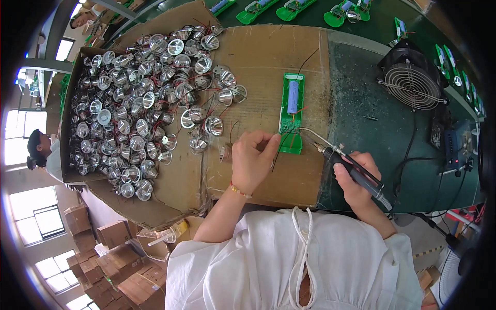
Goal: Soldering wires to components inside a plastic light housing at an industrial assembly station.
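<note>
A green plastic housing (292,144) lies on the cardboard in front of me. Inside it sit a blue cylindrical battery cell (293,98) and a small circuit board (289,126) with thin red and black wires. At the housing's left edge, beside the board, my left hand (253,155) pinches a thin black wire between thumb and forefinger. My right hand (356,178) is closed round the dark handle of a soldering iron (356,173). A bent metal solder-feed tube (318,136) on the iron reaches to the board; the iron's tip is just right of the housing.
A large cardboard box (150,206) full of silvery reflector cups with wires opens at the left; several cups (213,125) spill onto the cardboard. A black fan (413,85) stands at the right, near a blue soldering station (459,147). More green housings (294,9) line the far edge.
</note>
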A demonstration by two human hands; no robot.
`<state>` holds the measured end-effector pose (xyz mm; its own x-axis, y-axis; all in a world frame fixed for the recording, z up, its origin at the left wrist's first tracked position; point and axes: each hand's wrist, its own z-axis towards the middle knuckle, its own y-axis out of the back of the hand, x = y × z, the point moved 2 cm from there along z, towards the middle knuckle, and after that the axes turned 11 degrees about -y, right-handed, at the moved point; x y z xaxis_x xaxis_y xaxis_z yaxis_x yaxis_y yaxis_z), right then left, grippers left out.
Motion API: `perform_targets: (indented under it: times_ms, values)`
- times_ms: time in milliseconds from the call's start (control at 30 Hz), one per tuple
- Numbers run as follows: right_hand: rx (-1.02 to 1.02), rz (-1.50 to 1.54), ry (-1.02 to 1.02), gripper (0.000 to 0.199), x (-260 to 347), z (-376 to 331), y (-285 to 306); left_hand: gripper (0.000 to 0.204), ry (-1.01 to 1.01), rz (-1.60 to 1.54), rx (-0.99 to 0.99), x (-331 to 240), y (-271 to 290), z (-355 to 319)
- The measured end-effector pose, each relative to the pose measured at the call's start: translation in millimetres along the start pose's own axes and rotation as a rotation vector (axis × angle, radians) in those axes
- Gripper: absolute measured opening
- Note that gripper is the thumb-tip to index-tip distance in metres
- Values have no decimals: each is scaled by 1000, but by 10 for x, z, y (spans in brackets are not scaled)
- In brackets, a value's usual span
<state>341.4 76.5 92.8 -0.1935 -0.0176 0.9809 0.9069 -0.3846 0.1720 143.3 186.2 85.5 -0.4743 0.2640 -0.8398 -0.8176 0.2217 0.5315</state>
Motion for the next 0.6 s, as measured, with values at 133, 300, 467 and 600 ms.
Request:
perform_targets:
  times_ms: [133, 300, 467, 600]
  values:
    - [5, 72, -98, 19, -67, -28, -71, 17, 3, 9, -20, 40, -8, -49]
    - [-22, 45, -93, 19, -64, -14, -86, 19, -98, 22, -19, 30, -28, -39]
    - [-30, 14, -137, 19, -68, -2, -125, 19, -107, 59, -23, 42, -17, -30]
    - [-61, 30, -238, 19, -35, -17, -118, 18, -51, -4, -27, 51, -42, -35]
